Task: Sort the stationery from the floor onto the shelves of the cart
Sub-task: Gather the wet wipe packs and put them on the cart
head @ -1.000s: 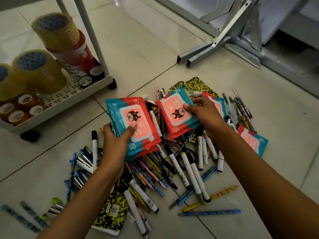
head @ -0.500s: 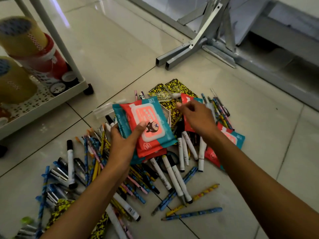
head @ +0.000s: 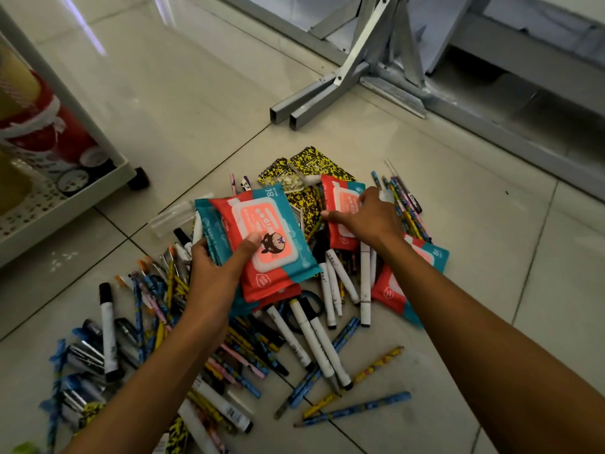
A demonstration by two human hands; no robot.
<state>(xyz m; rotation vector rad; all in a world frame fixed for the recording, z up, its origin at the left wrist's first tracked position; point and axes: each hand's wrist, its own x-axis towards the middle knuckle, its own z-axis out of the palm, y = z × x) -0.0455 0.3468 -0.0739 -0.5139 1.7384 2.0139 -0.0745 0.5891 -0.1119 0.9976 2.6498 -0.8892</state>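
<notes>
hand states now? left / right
Left hand: gripping a stack of wipe packs, thumb on top.
Right hand: on another wipe pack in the pile; grip cannot be told.

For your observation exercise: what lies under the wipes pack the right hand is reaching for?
Under that wipes pack, white markers and a yellow speckled notebook stick out. The right hand hides much of the pack; what lies beneath its middle is covered.
</notes>
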